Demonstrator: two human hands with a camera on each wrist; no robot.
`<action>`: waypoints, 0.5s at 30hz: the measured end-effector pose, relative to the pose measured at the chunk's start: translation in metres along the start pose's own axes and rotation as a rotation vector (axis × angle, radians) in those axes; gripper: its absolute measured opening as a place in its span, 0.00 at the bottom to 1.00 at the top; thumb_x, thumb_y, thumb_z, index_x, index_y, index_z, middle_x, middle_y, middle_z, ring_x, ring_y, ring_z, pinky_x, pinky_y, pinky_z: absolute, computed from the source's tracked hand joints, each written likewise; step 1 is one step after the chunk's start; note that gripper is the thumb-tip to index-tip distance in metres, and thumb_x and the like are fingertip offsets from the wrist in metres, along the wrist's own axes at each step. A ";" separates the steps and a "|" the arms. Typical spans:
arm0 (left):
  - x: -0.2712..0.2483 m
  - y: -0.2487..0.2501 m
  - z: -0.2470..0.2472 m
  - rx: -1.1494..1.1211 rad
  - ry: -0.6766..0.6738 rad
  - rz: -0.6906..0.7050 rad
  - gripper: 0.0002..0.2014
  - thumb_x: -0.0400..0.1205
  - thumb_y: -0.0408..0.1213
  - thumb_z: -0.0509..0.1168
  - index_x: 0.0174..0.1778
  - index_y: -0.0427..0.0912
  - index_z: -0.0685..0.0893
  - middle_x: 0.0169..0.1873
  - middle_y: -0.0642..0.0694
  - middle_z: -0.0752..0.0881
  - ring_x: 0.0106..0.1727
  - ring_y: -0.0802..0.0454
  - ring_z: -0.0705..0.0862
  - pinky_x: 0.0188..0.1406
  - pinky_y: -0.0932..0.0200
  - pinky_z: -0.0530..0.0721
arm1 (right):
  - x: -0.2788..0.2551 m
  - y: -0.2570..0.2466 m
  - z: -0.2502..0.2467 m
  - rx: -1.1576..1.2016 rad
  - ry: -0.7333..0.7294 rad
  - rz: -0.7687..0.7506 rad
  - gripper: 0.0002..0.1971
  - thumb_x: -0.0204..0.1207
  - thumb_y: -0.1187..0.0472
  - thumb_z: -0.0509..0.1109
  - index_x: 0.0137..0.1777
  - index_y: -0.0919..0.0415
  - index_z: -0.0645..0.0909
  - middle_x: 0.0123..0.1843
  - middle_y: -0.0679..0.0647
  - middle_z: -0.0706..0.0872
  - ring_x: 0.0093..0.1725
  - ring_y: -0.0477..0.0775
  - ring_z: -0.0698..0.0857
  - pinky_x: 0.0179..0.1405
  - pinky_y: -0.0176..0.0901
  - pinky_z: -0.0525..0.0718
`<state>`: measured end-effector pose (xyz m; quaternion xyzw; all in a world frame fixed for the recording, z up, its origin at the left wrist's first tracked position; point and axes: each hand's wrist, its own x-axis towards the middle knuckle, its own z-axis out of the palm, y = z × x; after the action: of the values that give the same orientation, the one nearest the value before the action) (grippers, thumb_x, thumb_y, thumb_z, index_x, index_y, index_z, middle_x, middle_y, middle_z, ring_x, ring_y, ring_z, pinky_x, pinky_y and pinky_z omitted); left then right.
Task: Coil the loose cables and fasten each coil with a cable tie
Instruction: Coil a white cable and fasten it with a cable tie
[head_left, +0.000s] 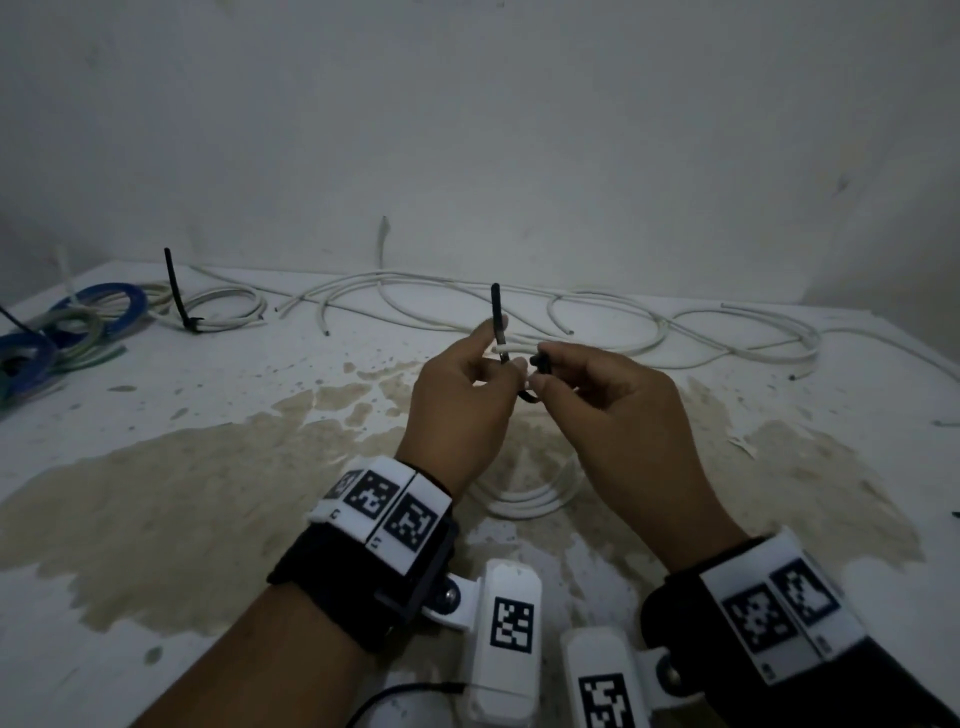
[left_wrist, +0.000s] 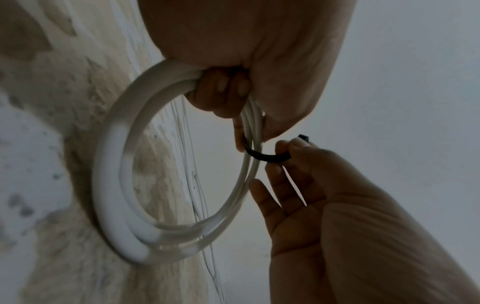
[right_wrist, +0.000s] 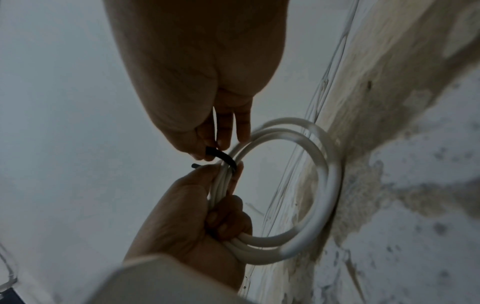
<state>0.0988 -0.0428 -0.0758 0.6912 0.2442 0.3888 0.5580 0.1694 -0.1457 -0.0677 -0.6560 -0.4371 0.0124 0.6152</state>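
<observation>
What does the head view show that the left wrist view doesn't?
Only the head view shows the finished coils at the table's far left, one white coil tied in black, and the tie's tail sticking up. Only the left wrist view shows the whole coil hanging from the left hand. Both show the right hand pinching the black tie looped round the coil, and loose cable on the table.

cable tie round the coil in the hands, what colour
Black cable tie, wrapped round the white coil; clearest in the left wrist view.
</observation>
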 end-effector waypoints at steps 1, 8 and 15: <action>-0.001 0.001 0.000 0.006 -0.002 0.000 0.16 0.82 0.33 0.65 0.63 0.55 0.82 0.38 0.49 0.89 0.21 0.67 0.76 0.25 0.71 0.74 | -0.001 -0.001 0.000 0.003 0.015 -0.008 0.12 0.74 0.63 0.74 0.56 0.52 0.87 0.47 0.41 0.89 0.46 0.38 0.88 0.47 0.27 0.82; -0.001 -0.003 0.000 0.001 0.040 -0.005 0.08 0.81 0.37 0.66 0.51 0.48 0.91 0.41 0.53 0.91 0.42 0.60 0.87 0.46 0.62 0.83 | 0.000 0.004 -0.001 -0.064 0.063 -0.029 0.13 0.75 0.64 0.72 0.59 0.54 0.86 0.47 0.33 0.85 0.49 0.33 0.85 0.49 0.21 0.79; 0.000 -0.002 -0.002 -0.057 0.058 -0.031 0.09 0.82 0.35 0.65 0.46 0.55 0.88 0.37 0.50 0.90 0.35 0.56 0.82 0.36 0.66 0.78 | 0.004 0.012 -0.001 -0.119 0.054 0.006 0.09 0.75 0.63 0.72 0.50 0.46 0.84 0.52 0.36 0.84 0.55 0.30 0.80 0.56 0.17 0.71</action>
<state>0.0970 -0.0411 -0.0776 0.6596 0.2598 0.4066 0.5762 0.1789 -0.1424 -0.0757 -0.6929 -0.4181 -0.0296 0.5867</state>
